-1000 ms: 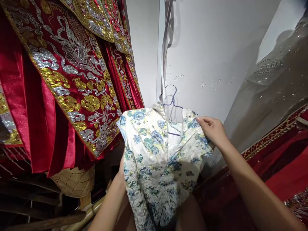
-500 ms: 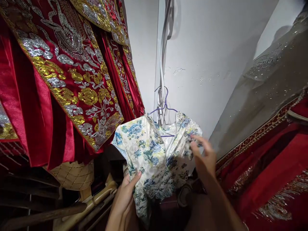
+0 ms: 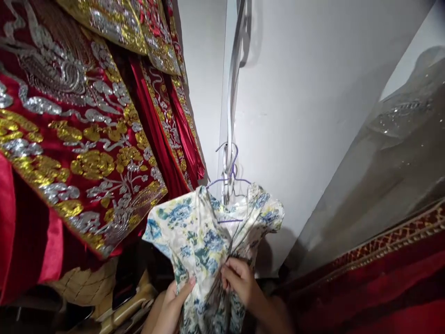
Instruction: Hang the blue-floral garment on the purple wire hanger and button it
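Note:
A white dress with blue and yellow flowers (image 3: pixel 208 236) hangs from a purple hanger (image 3: pixel 233 174) in front of me. My left hand (image 3: pixel 174 301) grips the garment's left side, thumb on the front and the other fingers behind the cloth. At the middle of the front, just under the V-neck, my right hand (image 3: pixel 239 280) is closed with its fingertips pinching the fabric. The hanger's hook is beside a white strap (image 3: pixel 230 111) on the wall; whether it hangs on anything is unclear.
Red costumes with gold and silver embroidery (image 3: pixel 93 162) hang close on the left. Below them is a wooden chair with a quilted cushion (image 3: pixel 86 287). A white wall (image 3: pixel 295 93) stands behind. Sheer sparkling fabric (image 3: pixel 392 130) and red cloth (image 3: pixel 375 278) fill the right side.
My right hand has moved from beside the right sleeve down and left, closing on the dress front. The view has shifted, so the dress appears lower. My left hand keeps its grip.

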Demonstrator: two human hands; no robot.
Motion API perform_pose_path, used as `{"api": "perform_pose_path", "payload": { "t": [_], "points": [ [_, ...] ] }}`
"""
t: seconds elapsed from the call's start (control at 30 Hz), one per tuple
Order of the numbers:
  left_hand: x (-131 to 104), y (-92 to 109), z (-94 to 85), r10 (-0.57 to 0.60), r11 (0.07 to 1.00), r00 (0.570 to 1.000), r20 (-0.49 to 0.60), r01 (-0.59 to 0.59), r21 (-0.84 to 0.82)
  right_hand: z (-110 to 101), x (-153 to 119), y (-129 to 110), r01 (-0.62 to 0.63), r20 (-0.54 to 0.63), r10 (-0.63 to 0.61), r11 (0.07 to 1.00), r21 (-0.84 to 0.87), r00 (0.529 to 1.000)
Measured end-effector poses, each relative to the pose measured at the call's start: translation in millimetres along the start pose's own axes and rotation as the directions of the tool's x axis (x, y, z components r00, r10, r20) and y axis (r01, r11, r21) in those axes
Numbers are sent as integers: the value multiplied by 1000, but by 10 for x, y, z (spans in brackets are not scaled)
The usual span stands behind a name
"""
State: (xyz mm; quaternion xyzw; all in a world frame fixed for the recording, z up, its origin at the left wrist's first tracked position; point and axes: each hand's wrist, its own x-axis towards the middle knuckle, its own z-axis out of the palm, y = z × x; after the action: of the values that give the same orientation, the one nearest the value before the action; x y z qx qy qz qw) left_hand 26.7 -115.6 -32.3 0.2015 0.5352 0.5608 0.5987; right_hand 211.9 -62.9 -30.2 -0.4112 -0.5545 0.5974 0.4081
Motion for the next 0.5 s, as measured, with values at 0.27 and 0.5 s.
{"api": "perform_pose_path", "payload": {
  "t": [0.27, 0.5],
  "points": [
    [-75, -2, -112, 463, 871, 875, -140, -420, 253, 48, -341, -178, 71, -181, -64, 997, 30, 981],
    [-548, -253, 194, 778, 507, 621, 99, -713, 484, 297, -841, -235, 110, -307, -123, 992, -58, 944]
  ]
}}
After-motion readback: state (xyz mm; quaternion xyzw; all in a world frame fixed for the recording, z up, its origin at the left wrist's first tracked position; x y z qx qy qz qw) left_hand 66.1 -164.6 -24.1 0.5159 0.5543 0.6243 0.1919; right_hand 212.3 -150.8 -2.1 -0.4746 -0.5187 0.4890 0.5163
